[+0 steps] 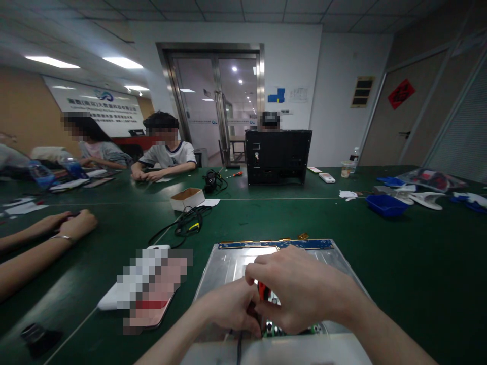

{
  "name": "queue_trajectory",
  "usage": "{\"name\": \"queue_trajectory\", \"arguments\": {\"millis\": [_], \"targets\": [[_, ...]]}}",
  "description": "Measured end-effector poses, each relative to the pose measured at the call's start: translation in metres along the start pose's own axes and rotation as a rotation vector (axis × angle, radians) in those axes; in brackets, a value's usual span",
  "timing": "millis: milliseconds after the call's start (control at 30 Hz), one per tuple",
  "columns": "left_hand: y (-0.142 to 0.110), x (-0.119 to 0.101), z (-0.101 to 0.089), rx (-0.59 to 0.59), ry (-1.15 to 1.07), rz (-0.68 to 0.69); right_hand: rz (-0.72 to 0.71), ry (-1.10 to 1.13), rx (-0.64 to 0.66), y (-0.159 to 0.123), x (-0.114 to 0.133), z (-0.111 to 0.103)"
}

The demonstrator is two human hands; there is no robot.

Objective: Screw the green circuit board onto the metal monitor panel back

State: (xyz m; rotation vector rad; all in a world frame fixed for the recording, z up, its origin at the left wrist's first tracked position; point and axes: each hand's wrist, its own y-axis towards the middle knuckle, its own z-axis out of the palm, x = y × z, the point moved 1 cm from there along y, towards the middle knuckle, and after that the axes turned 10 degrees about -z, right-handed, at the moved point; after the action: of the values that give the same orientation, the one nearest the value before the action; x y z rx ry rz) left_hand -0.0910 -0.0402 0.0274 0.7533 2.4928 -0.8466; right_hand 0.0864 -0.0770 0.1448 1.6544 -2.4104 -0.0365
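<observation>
My right hand (292, 289) is closed around the red-and-black handle of a screwdriver (263, 291), which stands roughly upright over a green circuit board (272, 328). Just below it, my left hand (232, 306) has its fingers curled together at the tool's lower end, near the board; the tip is hidden. Under both hands lies a flat metal display panel (216, 268), with a blue circuit strip (312, 245) along its far edge. A dark cable (239, 347) runs from beneath my left hand toward me.
Left of the panel lie a white device (114, 296) and a pink phone (155, 317). Beyond are black cables (186, 223), an open box (186, 198) and a black monitor casing (279, 157). A blue tray (386, 205) is at right. Another person's hands (78, 225) rest at left.
</observation>
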Motion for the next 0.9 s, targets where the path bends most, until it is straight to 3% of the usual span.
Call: {"name": "queue_trajectory", "arguments": {"millis": [367, 667, 900], "targets": [[-0.0043, -0.0075, -0.0031, -0.045, 0.059, -0.001, 0.064, -0.079, 0.033, 0.0032, 0.0025, 0.004], [0.0015, 0.0013, 0.0003, 0.011, 0.053, -0.008, 0.005, 0.02, 0.028, -0.0021, 0.0079, -0.0033], [0.0006, -0.0008, -0.0022, 0.026, 0.039, -0.019, 0.053, -0.073, 0.02, 0.0018, 0.0035, 0.0052]]}}
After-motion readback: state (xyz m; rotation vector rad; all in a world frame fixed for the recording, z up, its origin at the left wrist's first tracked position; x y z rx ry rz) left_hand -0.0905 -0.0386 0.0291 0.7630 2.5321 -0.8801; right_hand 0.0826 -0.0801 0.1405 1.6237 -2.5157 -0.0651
